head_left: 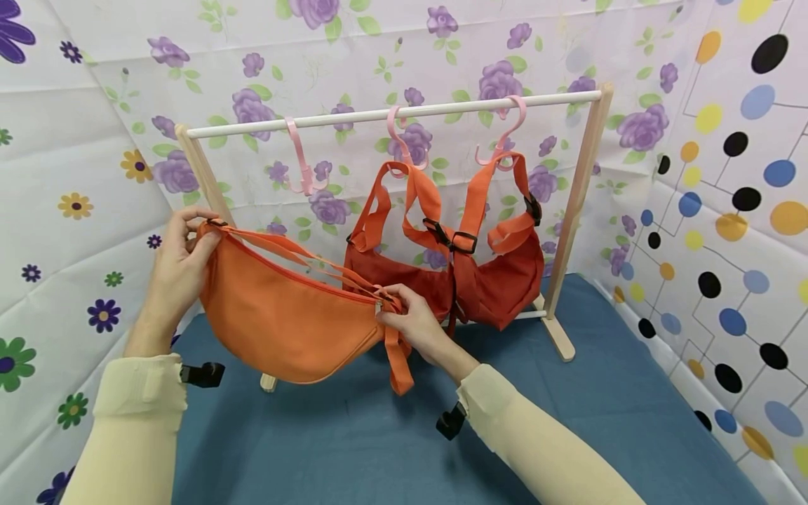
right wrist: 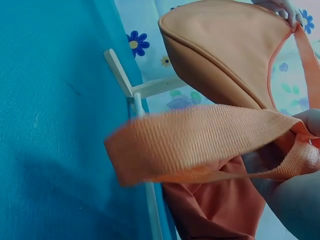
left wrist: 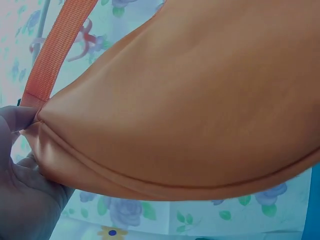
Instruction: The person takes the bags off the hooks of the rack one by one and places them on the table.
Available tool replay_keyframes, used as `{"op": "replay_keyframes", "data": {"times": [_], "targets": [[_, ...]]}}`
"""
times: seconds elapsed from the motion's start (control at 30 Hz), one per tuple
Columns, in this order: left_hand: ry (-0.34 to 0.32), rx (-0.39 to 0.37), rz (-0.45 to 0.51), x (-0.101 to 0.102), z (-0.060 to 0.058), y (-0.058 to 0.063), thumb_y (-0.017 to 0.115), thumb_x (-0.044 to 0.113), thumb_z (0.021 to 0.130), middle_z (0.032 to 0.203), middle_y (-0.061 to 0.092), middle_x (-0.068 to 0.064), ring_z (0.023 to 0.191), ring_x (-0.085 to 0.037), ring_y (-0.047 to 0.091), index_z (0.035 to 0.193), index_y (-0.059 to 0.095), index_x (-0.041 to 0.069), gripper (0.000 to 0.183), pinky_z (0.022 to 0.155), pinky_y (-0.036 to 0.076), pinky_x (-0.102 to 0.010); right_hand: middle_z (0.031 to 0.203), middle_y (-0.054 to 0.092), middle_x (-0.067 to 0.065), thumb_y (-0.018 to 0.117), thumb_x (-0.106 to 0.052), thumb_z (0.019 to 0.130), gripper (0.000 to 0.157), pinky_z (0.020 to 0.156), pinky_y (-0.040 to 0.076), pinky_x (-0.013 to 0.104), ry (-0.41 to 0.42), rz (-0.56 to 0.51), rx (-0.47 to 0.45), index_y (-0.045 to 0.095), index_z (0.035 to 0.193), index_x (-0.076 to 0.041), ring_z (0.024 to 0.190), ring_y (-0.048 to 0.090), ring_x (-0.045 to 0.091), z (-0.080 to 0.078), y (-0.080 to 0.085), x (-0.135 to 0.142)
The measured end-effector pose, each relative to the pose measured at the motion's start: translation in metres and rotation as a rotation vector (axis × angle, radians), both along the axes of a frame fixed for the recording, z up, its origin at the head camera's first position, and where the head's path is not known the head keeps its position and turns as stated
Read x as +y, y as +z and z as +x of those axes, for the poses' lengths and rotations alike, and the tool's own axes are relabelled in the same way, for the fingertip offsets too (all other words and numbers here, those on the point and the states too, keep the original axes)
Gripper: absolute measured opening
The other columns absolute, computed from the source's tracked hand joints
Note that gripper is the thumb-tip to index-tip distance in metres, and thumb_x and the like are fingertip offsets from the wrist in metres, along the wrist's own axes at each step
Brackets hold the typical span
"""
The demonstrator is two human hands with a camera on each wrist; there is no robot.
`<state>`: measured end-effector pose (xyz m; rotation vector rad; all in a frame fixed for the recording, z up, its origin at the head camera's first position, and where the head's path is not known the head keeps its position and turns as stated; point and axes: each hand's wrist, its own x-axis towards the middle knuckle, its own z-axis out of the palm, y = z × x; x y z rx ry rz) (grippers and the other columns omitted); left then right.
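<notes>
Orange crescent bag (head_left: 290, 308) held by both ends before a wooden rack (head_left: 577, 203)

The bag's smooth panel bows into a half-moon, its upper edge edged by a reddish zipper. The left hand (head_left: 177, 266) pinches one tip, the right hand (head_left: 416, 319) the other, the fingers of each narrowed on the material; the bag hangs in the air above the blue bench (head_left: 353, 449), at the rack's left side. A ribbed webbing strap (head_left: 398, 361) loops below the right hand. Behind, two darker red bags (head_left: 501, 287) slump in folds from pink hooks (head_left: 299, 154) on the white rail (head_left: 360, 118).

The held bag covers much of the left post, and some fingers are hidden behind the bag. The left wrist view crops the left hand and the panel; the right wrist view cuts off the right hand. The left wrist view shows the raised seam along the curved edge; the right wrist view adds the bag's underside and the strap's coarse weave.
</notes>
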<state>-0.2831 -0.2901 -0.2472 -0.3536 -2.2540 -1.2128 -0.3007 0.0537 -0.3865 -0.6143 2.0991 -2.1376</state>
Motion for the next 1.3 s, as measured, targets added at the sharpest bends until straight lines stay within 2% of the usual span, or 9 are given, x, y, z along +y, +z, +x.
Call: {"op": "replay_keyframes", "data": {"times": [0.17, 0.33, 0.57, 0.73, 0.93, 1.07, 1.3], "targets": [[-0.016, 0.010, -0.006, -0.005, 0.000, -0.006, 0.051, 0.022, 0.110, 0.109, 0.051, 0.004, 0.089, 0.000, 0.064, 0.144, 0.050, 0.012, 0.035, 0.073, 0.049, -0.012, 0.131, 0.062, 0.015, 0.069, -0.004, 0.098, 0.046, 0.079, 0.056, 0.030, -0.006, -0.007, -0.008, 0.056, 0.142, -0.007, 0.096, 0.066, 0.020, 0.001, -0.001, 0.001], [-0.047, -0.005, 0.003, -0.012, -0.001, -0.011, 0.051, 0.018, 0.110, 0.109, 0.050, 0.003, 0.090, -0.002, 0.063, 0.143, 0.051, 0.015, 0.033, 0.075, 0.049, -0.010, 0.123, 0.062, 0.015, 0.071, -0.005, 0.098, 0.045, 0.080, 0.057, 0.031, 0.016, -0.030, -0.038, 0.056, 0.141, -0.007, 0.094, 0.067, 0.020, 0.003, -0.001, 0.002], [-0.002, -0.087, -0.050, -0.026, 0.004, -0.024, 0.049, 0.026, 0.111, 0.113, 0.048, 0.002, 0.100, 0.000, 0.058, 0.145, 0.048, 0.016, 0.035, 0.080, 0.046, -0.008, 0.122, 0.062, 0.015, 0.072, -0.007, 0.097, 0.046, 0.083, 0.058, 0.033, 0.047, -0.040, -0.048, 0.057, 0.140, -0.007, 0.097, 0.067, 0.021, 0.004, -0.005, 0.000], [0.009, -0.101, -0.043, -0.036, 0.007, -0.039, 0.051, 0.026, 0.111, 0.112, 0.051, 0.003, 0.097, -0.002, 0.058, 0.143, 0.050, 0.018, 0.033, 0.078, 0.047, -0.010, 0.123, 0.064, 0.016, 0.073, -0.005, 0.096, 0.044, 0.084, 0.058, 0.032, 0.039, -0.028, -0.018, 0.059, 0.137, -0.006, 0.098, 0.067, 0.021, 0.007, -0.009, -0.005], [0.021, -0.150, -0.053, -0.046, 0.008, -0.053, 0.050, 0.028, 0.111, 0.115, 0.052, -0.002, 0.093, 0.000, 0.058, 0.140, 0.050, 0.027, 0.029, 0.074, 0.048, -0.010, 0.125, 0.064, 0.016, 0.071, -0.001, 0.096, 0.044, 0.083, 0.057, 0.031, 0.044, -0.026, 0.012, 0.060, 0.138, -0.009, 0.098, 0.066, 0.021, 0.009, -0.017, -0.011], [0.014, -0.167, -0.040, -0.051, 0.009, -0.059, 0.050, 0.028, 0.111, 0.115, 0.053, 0.003, 0.095, -0.002, 0.057, 0.139, 0.050, 0.029, 0.028, 0.074, 0.047, -0.011, 0.123, 0.065, 0.016, 0.071, -0.001, 0.096, 0.047, 0.081, 0.056, 0.029, 0.048, -0.018, 0.029, 0.060, 0.141, -0.011, 0.096, 0.065, 0.020, 0.009, -0.021, -0.014], [0.028, -0.172, -0.035, -0.062, 0.011, -0.069, 0.052, 0.027, 0.111, 0.111, 0.054, 0.011, 0.097, -0.001, 0.055, 0.138, 0.053, 0.023, 0.028, 0.076, 0.045, -0.010, 0.122, 0.065, 0.016, 0.070, 0.001, 0.096, 0.045, 0.081, 0.056, 0.028, 0.057, -0.029, 0.002, 0.061, 0.139, -0.007, 0.096, 0.065, 0.018, 0.012, -0.025, -0.026]]}}
